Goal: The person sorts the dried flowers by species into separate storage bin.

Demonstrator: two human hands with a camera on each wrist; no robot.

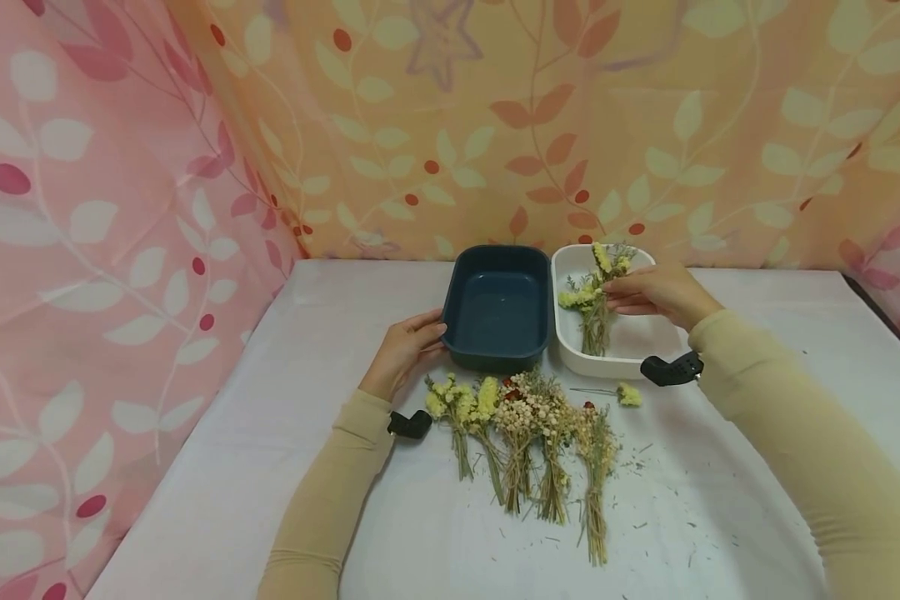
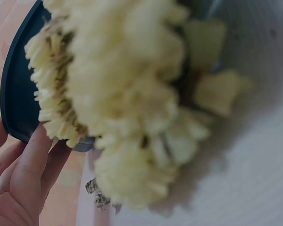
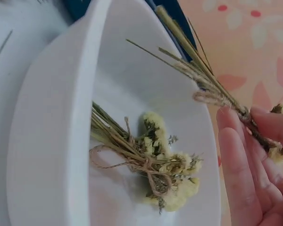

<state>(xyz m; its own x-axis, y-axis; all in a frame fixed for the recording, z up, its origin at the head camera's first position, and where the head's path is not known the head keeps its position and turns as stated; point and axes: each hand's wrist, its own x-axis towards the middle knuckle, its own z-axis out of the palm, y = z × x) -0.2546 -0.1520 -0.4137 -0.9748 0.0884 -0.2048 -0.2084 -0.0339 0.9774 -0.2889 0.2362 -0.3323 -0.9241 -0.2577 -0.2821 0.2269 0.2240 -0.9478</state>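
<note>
Rt. of centre, head view, a flower bunch [image 3: 212, 86] is pinched near its blooms [image 3: 277, 154] by right hand [image 1: 658, 292] over the white tub [image 1: 607, 365]; the blue tub [image 1: 498, 317] is touched by left hand [image 1: 407, 348] w/ extended fingers [image 1: 423, 317], prob. for steadying

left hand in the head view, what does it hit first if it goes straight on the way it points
The dark blue tray. The left hand seems to touch its left side, so going straight on would likely push it toward the white tray; how firm the contact is can't be told.
</note>
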